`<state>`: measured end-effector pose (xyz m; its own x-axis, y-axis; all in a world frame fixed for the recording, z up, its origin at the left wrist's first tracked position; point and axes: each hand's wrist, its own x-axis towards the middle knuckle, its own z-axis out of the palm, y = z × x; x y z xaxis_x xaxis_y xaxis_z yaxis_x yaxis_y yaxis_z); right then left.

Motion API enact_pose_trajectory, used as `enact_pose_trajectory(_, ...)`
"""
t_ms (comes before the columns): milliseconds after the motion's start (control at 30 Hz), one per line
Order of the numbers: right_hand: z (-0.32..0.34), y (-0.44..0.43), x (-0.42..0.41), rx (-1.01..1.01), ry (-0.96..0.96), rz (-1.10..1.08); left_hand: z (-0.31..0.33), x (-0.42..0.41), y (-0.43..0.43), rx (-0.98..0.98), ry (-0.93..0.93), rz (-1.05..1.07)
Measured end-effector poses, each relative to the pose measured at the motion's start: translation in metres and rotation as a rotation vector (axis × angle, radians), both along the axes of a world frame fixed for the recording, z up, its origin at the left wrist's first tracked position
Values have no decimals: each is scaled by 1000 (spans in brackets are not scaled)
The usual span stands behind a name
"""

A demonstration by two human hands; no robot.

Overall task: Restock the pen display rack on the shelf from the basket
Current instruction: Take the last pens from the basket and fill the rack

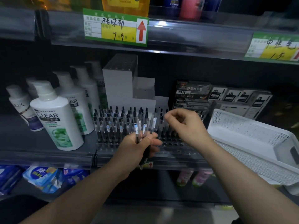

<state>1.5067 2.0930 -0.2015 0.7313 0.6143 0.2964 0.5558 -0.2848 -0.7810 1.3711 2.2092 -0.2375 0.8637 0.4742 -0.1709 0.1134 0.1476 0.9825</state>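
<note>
A clear pen display rack (171, 145) stands on the middle shelf, its left part filled with several upright black-tipped pens (113, 122) and its right front holes bare. My left hand (139, 147) grips a bundle of pens (142, 131) in front of the rack. Above the rack's right half, my right hand (182, 125) pinches the top of a single clear pen (162, 125). The white perforated basket (252, 141) sits tilted on the shelf at the right; I see no pens inside it.
White shampoo bottles (56, 120) crowd the shelf left of the rack. A white stepped display box (123, 84) rises behind it. Boxed pen packs (192, 94) are stacked at the back right. Price labels (115, 27) hang on the shelf edge above. Packaged goods lie on the lower shelf.
</note>
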Motion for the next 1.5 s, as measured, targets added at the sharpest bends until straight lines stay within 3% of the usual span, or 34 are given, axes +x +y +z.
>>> enact_pose_trajectory(167,7,-4,-5,103,276,85,-4,5,-11,30,11,-93)
enact_pose_trajectory(367,15,-16,11,201,373,46,-5,9,-2,32,11,20)
enact_pose_trajectory(600,8,-23,27,207,154,-136,-3,8,5,108,9,55)
enact_pose_trajectory(867,-12,-10,23,27,-23,-107,-1,9,9,-86,-21,10)
enact_pose_trajectory(1100,-20,0,18,-197,-295,-8,2,6,6,43,1,80)
enact_pose_trajectory(1500,-23,-2,19,-193,-222,-98,1,3,5,-51,-36,27)
